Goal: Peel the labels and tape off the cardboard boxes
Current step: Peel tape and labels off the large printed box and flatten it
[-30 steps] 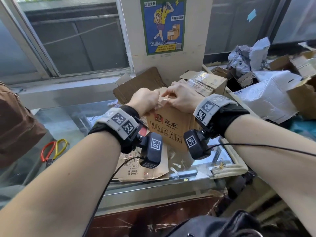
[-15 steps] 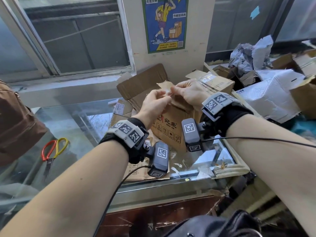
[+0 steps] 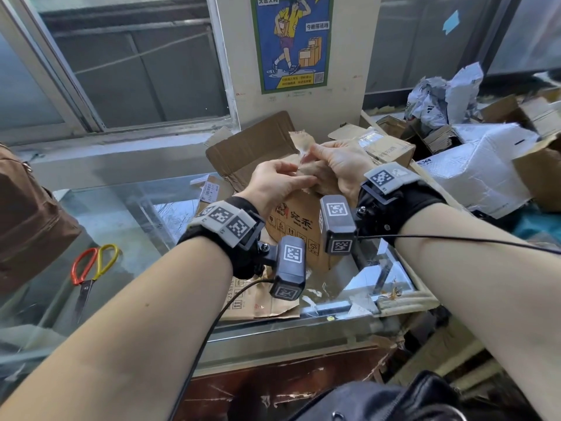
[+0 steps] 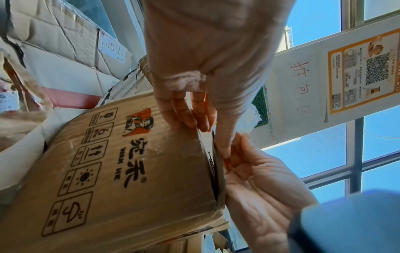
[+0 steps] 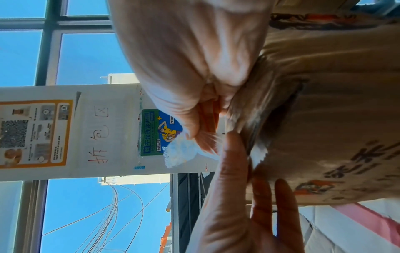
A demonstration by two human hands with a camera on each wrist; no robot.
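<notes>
Printed cardboard box (image 3: 299,229) is being kept upright near the far right part of the glass counter (image 3: 127,238), on flattened cardboard (image 3: 261,302). A strip of clear tape (image 3: 299,144) is being pinched at the box's top edge by the right hand (image 3: 340,165), fingers curled round it, loose end standing up. The box top is being steadied by the left hand (image 3: 274,186), thumb and fingers closed on the edge. Scissors (image 3: 91,268) are lying at the counter's left. Torn packaging (image 3: 473,174) is piled at right.
</notes>
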